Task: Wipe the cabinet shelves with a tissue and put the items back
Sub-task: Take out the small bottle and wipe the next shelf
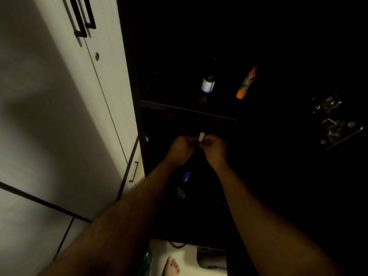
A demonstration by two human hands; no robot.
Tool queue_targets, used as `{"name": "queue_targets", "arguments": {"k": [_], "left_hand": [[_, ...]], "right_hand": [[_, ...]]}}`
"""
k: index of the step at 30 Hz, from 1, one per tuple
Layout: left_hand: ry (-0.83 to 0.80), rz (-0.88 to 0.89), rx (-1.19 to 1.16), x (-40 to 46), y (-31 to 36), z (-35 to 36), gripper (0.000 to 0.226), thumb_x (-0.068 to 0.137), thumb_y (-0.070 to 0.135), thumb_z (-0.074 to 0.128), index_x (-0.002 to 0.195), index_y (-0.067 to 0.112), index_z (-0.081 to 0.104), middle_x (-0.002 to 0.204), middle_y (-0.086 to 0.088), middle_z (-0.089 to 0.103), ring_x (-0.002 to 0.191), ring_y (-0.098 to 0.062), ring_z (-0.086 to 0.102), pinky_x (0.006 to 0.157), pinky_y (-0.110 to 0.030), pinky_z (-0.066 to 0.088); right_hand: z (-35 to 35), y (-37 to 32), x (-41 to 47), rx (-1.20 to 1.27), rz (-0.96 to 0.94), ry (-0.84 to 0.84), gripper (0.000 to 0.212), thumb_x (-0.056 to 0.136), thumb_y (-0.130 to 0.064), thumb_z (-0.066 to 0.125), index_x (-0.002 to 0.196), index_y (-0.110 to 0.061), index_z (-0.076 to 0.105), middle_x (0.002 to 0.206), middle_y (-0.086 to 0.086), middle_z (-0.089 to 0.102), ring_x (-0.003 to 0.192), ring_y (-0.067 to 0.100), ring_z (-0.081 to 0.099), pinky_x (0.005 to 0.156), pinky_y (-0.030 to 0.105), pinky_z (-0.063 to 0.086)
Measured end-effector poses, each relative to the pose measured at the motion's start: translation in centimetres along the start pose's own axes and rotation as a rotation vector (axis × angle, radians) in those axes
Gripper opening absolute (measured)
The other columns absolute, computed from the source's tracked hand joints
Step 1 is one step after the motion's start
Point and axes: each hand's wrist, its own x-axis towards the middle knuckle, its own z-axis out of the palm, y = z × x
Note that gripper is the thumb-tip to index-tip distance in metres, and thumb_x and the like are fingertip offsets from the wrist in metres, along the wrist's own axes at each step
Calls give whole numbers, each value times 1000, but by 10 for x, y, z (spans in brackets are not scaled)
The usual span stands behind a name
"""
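Head view: both hands meet in front of the dark open cabinet, below the upper shelf (191, 110). The left hand (180, 149) and right hand (216, 149) have their fingers curled inward around a small item (201, 137), whose pale rounded end sticks up between them; its lower part looks dark, and what it is cannot be told. Both hands appear to pinch it, left from one side, right from the other. No tissue can be made out in either hand.

On the upper shelf a small dark bottle (207, 84) with a pale label stands upright toward the left. An orange tube (247, 82) stands tilted to its right, well apart from it.

Below the forearms, in the lower compartment, a bluish bottle (186, 176) and a glinting object (180, 192) show dimly, near each other.

Metal hinges (336, 120) shine at the right. A pale closed wardrobe (59, 116) with black handles fills the left. A bare foot (172, 266) rests on the light floor at the bottom.
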Motion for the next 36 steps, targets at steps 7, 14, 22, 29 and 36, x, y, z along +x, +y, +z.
{"name": "queue_targets", "arguments": {"k": [7, 14, 22, 29, 36], "left_hand": [[-51, 71, 208, -7, -9, 3, 23, 88, 22, 65, 108, 14, 74, 110, -4, 71, 103, -18, 64, 96, -29, 48], [-19, 66, 308, -8, -13, 4, 23, 96, 20, 61, 116, 16, 71, 113, 1, 67, 105, -13, 61, 91, -21, 44], [22, 51, 283, -9, -19, 4, 22, 95, 12, 61, 115, 13, 71, 117, -8, 69, 111, -24, 62, 103, -37, 46], [62, 227, 465, -27, -15, -6, 29, 94, 1, 53, 118, 4, 67, 118, -15, 68, 114, -28, 61, 92, -24, 42], [75, 189, 357, -71, -21, -15, 33, 96, 7, 53, 128, 7, 61, 124, -7, 65, 107, -8, 55, 85, -8, 39]], "right_hand": [[1, 17, 6, 170, 60, -5, 28, 88, 9, 44, 67, -7, 54, 56, 0, 50, 50, 8, 51, 47, 9, 42], [5, 26, 6, 124, 41, 7, 16, 85, 2, 52, 77, -10, 58, 73, 6, 54, 64, 12, 54, 58, 14, 43], [11, 31, -4, 229, 51, 9, 22, 79, -1, 46, 59, -9, 47, 60, 4, 47, 55, 19, 49, 52, 21, 43], [-6, 45, 4, -202, -87, 14, 20, 86, -5, 62, 105, -6, 67, 94, 6, 65, 85, 15, 57, 82, 28, 48], [-9, 56, -31, -236, -142, 285, 25, 87, -13, 66, 111, -9, 69, 105, 9, 69, 94, 21, 65, 84, 33, 54]]}}
